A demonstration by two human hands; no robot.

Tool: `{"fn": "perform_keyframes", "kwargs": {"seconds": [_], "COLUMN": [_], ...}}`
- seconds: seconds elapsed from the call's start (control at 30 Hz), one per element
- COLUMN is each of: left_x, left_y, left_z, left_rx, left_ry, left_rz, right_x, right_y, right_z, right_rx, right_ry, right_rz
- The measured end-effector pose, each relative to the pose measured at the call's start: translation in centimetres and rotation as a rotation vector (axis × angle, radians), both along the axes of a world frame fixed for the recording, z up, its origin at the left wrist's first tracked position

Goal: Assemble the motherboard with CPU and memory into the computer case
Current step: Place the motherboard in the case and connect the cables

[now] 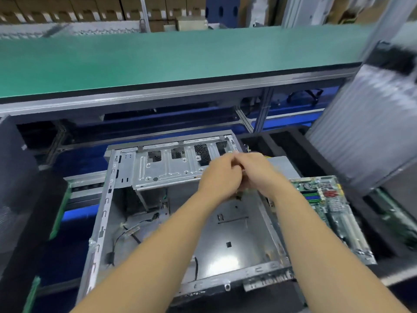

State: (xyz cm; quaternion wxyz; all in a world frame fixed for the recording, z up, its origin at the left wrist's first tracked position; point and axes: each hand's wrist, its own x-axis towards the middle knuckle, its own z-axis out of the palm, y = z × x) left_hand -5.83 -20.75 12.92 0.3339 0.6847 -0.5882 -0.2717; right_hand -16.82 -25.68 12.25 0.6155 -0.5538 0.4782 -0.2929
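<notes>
An open grey computer case [228,233] lies on its side in front of me, its bare metal floor showing. A silver drive cage [167,168] spans its far end. The green motherboard [334,208] lies just outside the case's right wall, with slots and blue memory sockets visible. My left hand [220,175] and my right hand [255,170] meet above the right end of the drive cage, fingers curled and touching each other. Motion blur hides whether anything sits between them.
Loose black cables [126,231] lie in the case's left part. A green conveyor belt [158,64] runs across behind the case. A grey ribbed panel [365,132] leans at the right. Black foam blocks [15,166] stand at the left.
</notes>
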Motion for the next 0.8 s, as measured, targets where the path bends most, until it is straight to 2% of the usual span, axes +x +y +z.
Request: {"fn": "perform_keyframes", "kwargs": {"seconds": [0.1,0.2,0.27,0.37,0.43,0.53,0.67,0.8], "left_x": [-3.3,-7.7,-11.3,-16.4,-18.3,-19.8,-19.9,-19.8], "left_y": [-1.1,-2.7,-3.9,-5.1,-5.2,-4.5,-3.8,-3.6], "left_z": [1.3,1.6,1.0,-1.6,-4.1,-7.3,-9.3,-9.5], "left_rx": [-0.107,-0.111,0.016,0.243,0.363,0.484,0.621,0.685], "left_ry": [0.081,0.059,0.048,0.164,0.081,0.011,0.149,0.214], "left_rz": [0.051,0.061,0.002,0.035,0.115,0.237,0.363,0.411], "right_x": [-2.6,-7.4,-11.5,-17.1,-20.0,-23.8,-26.4,-27.0], "right_y": [-2.1,-3.4,-3.7,-3.7,-3.6,-3.5,-3.7,-3.7], "right_z": [0.5,-1.8,-4.3,-7.2,-8.5,-10.2,-11.9,-12.6], "right_rx": [-0.22,-0.303,-0.33,-0.347,-0.289,-0.153,0.029,0.09], "right_ry": [0.114,0.348,0.553,0.824,0.94,0.996,0.937,0.817], "right_rz": [-0.205,-0.32,-0.37,-0.428,-0.453,-0.407,-0.354,-0.313]}}
